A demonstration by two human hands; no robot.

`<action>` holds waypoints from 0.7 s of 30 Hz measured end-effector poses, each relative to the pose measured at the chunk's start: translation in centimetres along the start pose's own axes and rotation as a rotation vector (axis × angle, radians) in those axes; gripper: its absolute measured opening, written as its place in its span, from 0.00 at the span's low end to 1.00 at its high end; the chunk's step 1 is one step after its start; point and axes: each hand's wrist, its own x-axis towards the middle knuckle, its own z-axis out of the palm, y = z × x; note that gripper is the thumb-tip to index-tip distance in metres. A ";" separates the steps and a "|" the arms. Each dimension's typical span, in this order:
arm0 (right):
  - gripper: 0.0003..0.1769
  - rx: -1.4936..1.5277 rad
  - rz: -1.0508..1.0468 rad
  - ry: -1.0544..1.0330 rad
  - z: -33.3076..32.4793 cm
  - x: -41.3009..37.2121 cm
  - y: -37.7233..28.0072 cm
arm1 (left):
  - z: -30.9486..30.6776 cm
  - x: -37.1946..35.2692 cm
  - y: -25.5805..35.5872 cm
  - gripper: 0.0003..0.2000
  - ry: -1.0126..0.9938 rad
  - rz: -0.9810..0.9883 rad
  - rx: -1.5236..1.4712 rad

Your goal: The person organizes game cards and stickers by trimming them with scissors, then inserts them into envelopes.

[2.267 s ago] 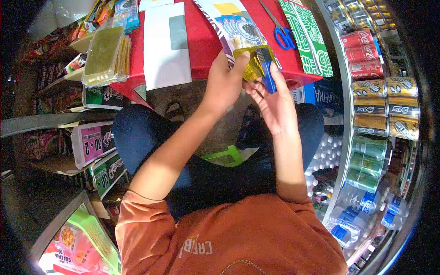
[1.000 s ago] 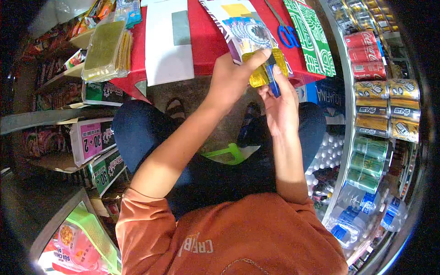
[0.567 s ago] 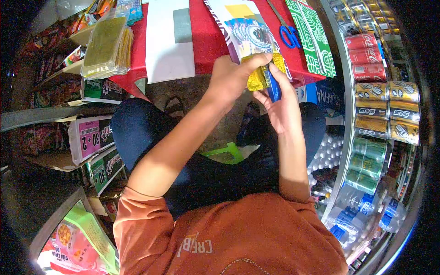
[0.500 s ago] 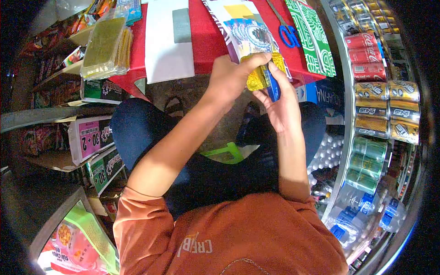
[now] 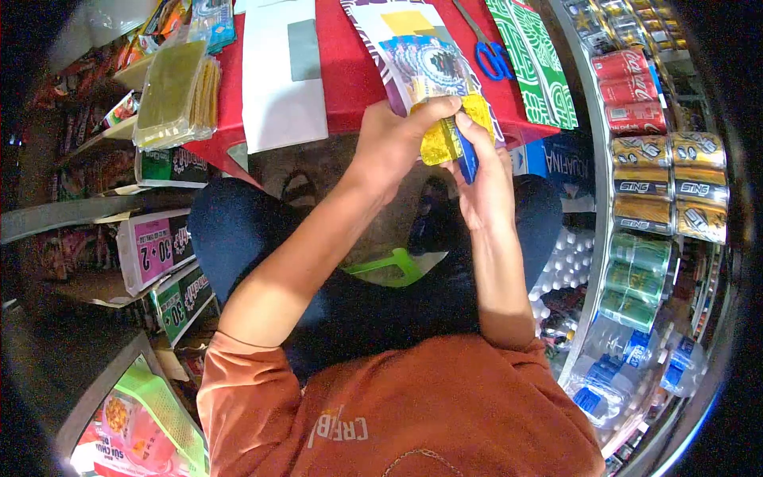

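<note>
My left hand (image 5: 387, 141) is closed, thumb stretched along the top edge of a shiny yellow packet (image 5: 439, 146). From the other side my right hand (image 5: 486, 176) grips a slim blue tool (image 5: 466, 157), its thumb on top; the tool lies across the yellow packet and its exact kind is hard to make out. Just beyond the fingers, blue-and-white packets (image 5: 429, 65) fan out over a white and purple printed sheet (image 5: 373, 20) on the red-covered table (image 5: 350, 71). My fingers hide parts of the packet and tool.
Blue-handled scissors (image 5: 494, 61) and a green patterned sheet (image 5: 534, 67) lie at the right. A white-and-grey sheet (image 5: 274, 111) and a stack of clear-wrapped flat packs (image 5: 171, 95) are at the left. Shelves with drink cans (image 5: 636, 187) flank the right, boxes (image 5: 155, 246) the left.
Both hands still hold the yellow packet and blue tool. The tool and packet have tilted slightly and moved a little down and left in view; the whole view has shifted slightly.
</note>
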 end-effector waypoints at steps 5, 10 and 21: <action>0.22 -0.017 -0.011 -0.022 -0.3 0.2 -0.1 | -0.2 0.0 -0.2 0.26 -0.037 -0.011 0.022; 0.24 -0.019 0.014 -0.040 -0.4 0.2 -0.4 | 0.1 -0.2 0.0 0.28 -0.018 -0.014 0.064; 0.14 0.211 0.099 0.006 -2.5 0.7 -0.2 | -0.6 0.3 -0.2 0.24 0.042 -0.043 -0.001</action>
